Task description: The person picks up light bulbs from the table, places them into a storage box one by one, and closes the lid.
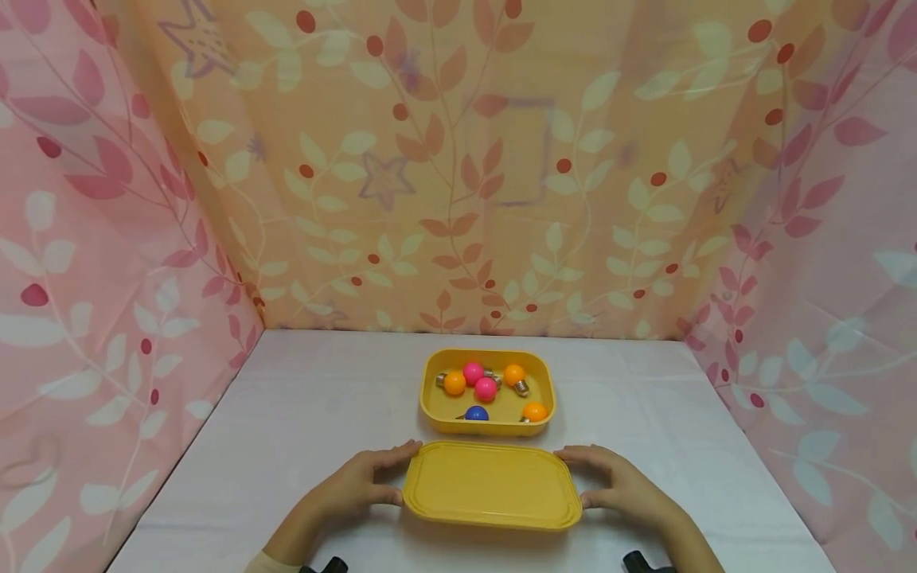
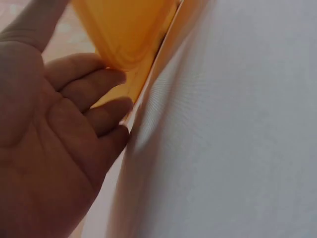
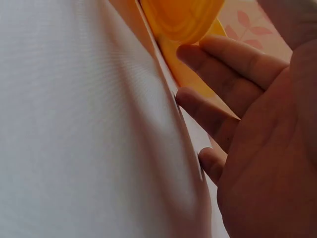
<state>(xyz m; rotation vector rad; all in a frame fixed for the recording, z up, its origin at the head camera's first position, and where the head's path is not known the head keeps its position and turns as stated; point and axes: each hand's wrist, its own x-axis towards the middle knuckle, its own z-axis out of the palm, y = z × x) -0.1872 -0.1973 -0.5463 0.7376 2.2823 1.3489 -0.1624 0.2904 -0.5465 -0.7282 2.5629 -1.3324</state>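
Both hands hold a yellow rectangular lid (image 1: 493, 485) level, just on the near side of an uncovered yellow box (image 1: 427, 398). At its left end, my left hand (image 1: 358, 481) grips it with thumb and fingers spread along the edge. My right hand (image 1: 619, 484) grips the right end the same way. Inside the box lie small round-headed bulbs: orange bulbs such as one (image 1: 454, 383), two pink bulbs (image 1: 485, 389) and a blue bulb (image 1: 476, 414). Each wrist view shows a corner of the lid (image 2: 126, 34) at the fingers.
A white cloth (image 1: 322, 382) covers the table. Patterned curtains (image 1: 458, 239) stand behind it and on both sides. Black pieces (image 1: 637, 562) of the wrist gear show at the bottom edge.
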